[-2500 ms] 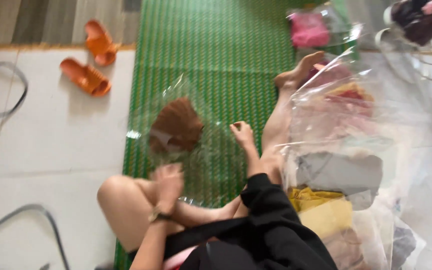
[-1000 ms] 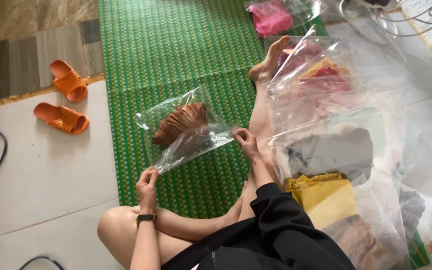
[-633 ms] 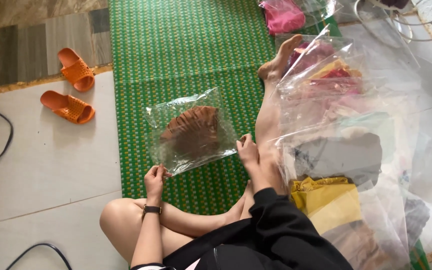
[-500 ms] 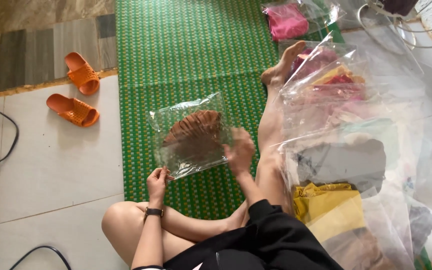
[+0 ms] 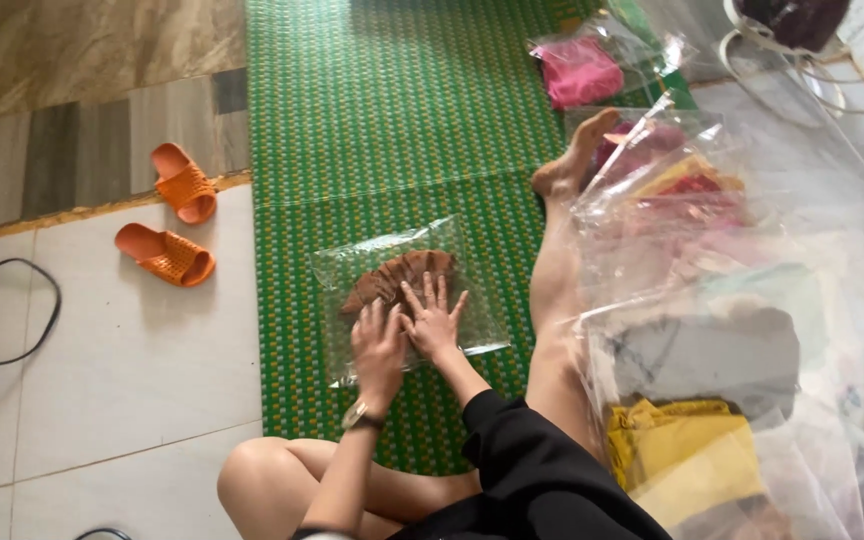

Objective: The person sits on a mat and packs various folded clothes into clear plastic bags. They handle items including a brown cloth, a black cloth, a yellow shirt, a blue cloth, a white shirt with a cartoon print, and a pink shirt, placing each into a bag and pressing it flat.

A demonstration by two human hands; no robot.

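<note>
Clear plastic bag [image 5: 407, 300] with the folded brown garment [image 5: 399, 279] already inside lies flat on the green mat [image 5: 392, 110] at frame centre, left hand [image 5: 380, 345] and right hand [image 5: 434, 320] pressing it with spread fingers, apparently smoothing it, its opening not discernibly sealed.

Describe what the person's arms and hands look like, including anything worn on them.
Both hands are bare, without gloves or visible rings. The left hand has a wristwatch with a pale face; that forearm is bare. The right hand leads to a black sleeve.

Home floor, pale tiles [image 5: 132, 370], green woven mat [image 5: 392, 120], orange slippers [image 5: 167, 225], bagged clothes [image 5: 712, 330] alongside
</note>
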